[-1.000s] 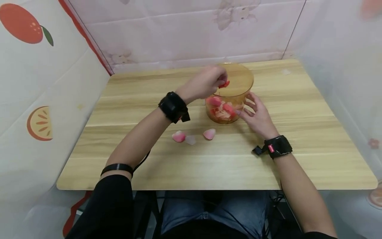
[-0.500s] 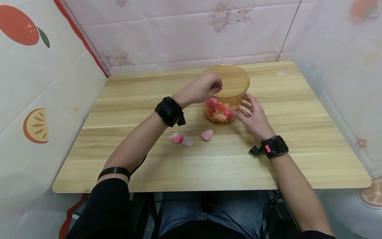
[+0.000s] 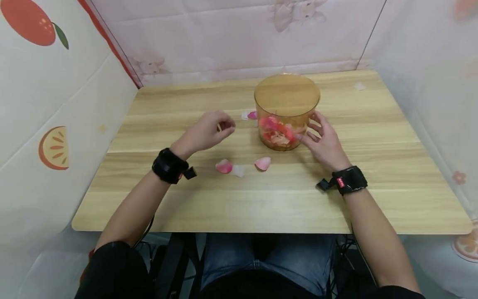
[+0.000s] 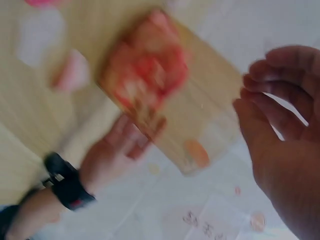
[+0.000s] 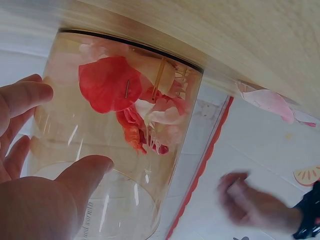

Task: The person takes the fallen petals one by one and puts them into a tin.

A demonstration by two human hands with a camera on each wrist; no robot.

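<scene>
Two hands work around an amber see-through jar (image 3: 286,111) that stands upright on the wooden table (image 3: 373,174), far of the middle. The right hand (image 3: 324,140) rests its spread, nearly straight fingers (image 5: 30,97) against the jar's right wall, thumb touching the plastic lower down. The left hand (image 3: 206,132) hovers left of the jar, apart from it, fingers loosely curled and holding nothing. Red and pink petals (image 3: 277,132) lie heaped inside the jar. Three loose petals (image 3: 242,166) lie on the table just in front of the jar, and another (image 3: 250,115) sits just left of it.
</scene>
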